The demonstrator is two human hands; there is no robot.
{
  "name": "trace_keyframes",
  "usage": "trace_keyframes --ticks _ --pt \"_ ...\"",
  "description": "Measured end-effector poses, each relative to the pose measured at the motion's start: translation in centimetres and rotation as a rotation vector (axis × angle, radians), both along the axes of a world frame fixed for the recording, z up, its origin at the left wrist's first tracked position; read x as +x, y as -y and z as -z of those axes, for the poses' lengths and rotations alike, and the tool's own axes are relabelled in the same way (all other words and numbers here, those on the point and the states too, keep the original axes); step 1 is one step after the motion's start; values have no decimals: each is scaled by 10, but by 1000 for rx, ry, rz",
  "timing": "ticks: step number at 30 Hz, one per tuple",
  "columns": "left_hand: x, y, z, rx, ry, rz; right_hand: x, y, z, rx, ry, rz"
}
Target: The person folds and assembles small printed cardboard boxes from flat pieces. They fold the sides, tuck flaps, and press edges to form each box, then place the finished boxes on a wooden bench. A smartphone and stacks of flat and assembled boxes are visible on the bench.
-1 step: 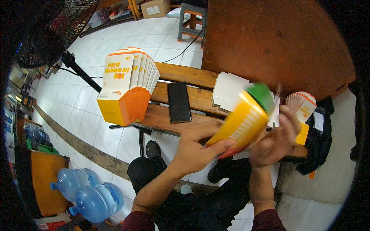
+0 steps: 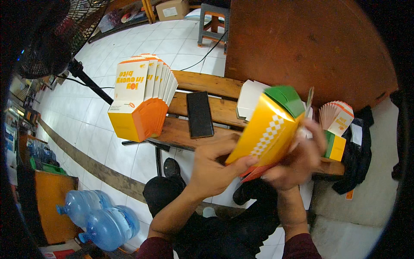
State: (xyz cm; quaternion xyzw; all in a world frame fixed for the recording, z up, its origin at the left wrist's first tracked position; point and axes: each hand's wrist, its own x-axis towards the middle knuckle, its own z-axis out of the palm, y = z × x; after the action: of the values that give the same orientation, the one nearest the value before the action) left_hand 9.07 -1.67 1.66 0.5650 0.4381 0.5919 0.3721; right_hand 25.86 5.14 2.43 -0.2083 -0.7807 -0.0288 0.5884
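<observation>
My left hand [image 2: 217, 166] grips a yellow paper carton [image 2: 267, 129] by its near left edge, thumb across the front. The carton is tilted, with a white checkered band, a green flap [image 2: 284, 100] at its far end and red at its near end. My right hand [image 2: 299, 159] is at the carton's right side, its fingers smeared by motion; whether they hold the carton I cannot tell. Left of them, a fanned stack of white, orange and yellow cartons [image 2: 131, 86] stands on the wooden bench [image 2: 177, 129]. White folded card pieces [image 2: 250, 97] lie behind the held carton.
A black phone [image 2: 199, 114] lies on the bench. A second fanned carton stack [image 2: 340, 121] sits at the right beside dark cloth [image 2: 364, 151]. A brown board [image 2: 310, 52] rises behind. A fan [image 2: 51, 47], a stool [image 2: 212, 26] and blue water bottles [image 2: 110, 226] stand around.
The held carton has swung slightly left and toward me, showing its checkered band more clearly. My right hand has moved a little left and down beside it.
</observation>
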Motion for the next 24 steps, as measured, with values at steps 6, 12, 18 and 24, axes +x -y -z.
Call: trace_keyframes --ticks 6,12,18,24 --pt "6 36 -35 14 563 -115 -4 22 11 -127 128 -295" --pt "-5 32 -27 447 -240 -272 7 42 1 -627 -201 -317" --pt "-7 -10 14 497 -281 -616 -2 17 3 -1100 -181 -319" --pt "-11 -11 25 489 -342 -632 3 0 1 -1183 -179 -449"
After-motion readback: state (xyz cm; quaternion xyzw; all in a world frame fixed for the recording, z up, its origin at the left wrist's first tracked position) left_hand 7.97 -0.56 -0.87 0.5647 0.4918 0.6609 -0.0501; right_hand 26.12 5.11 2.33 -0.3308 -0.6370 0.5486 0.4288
